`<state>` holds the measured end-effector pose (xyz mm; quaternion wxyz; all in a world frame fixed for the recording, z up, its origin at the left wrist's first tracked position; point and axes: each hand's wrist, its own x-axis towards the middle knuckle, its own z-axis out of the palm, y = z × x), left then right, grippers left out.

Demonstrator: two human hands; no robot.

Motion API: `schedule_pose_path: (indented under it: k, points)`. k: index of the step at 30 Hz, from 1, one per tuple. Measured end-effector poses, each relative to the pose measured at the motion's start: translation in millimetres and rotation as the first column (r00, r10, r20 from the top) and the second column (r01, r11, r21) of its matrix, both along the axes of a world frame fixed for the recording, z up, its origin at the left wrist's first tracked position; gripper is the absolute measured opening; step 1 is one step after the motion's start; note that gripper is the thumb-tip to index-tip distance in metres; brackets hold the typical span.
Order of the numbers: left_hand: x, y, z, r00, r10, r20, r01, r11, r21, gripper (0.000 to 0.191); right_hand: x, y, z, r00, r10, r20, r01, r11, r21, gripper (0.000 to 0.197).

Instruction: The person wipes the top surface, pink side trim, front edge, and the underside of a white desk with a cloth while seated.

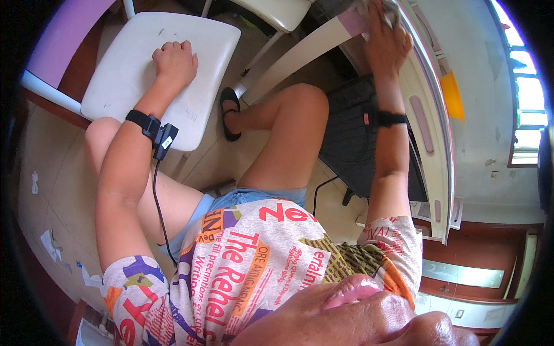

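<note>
My left hand (176, 64) rests palm down on the white seat of a chair (125, 82), its fingers curled in and nothing seen in them. A strap with a small black device (164, 140) and cable is on my left wrist. At the top right, my right hand (387, 49) reaches along the edge of a long white piece of furniture (426, 99). Its fingers press on a crumpled greyish cloth (391, 12), partly cut off by the picture's rim. A black strap (389, 118) circles my right wrist.
A white leg (298, 58) with a pink end slants down from the furniture. Beside my knee stands a black panel (350, 129) with a cable. A second white seat (277, 13) is at the top. Paper scraps (51, 245) lie on the tiled floor at left.
</note>
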<state>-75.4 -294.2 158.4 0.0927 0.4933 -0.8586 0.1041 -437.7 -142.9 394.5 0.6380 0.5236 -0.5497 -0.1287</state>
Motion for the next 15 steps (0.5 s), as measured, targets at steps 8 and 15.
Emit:
schedule_pose_path:
  k: [8, 15]
  points:
    - [0, 1, -3, 1.000, -0.014, 0.016, 0.014, 0.999, -0.033, 0.035, -38, 97, -47, 0.997, -0.024, 0.076, 0.041, 0.972, -0.232, 0.056]
    - [-2, 5, -4, 0.999, -0.025, -0.034, 0.021, 0.993, -0.114, 0.028, -28, 18, -62, 0.950, 0.271, 0.157, -0.226, 0.940, -0.256, 0.055]
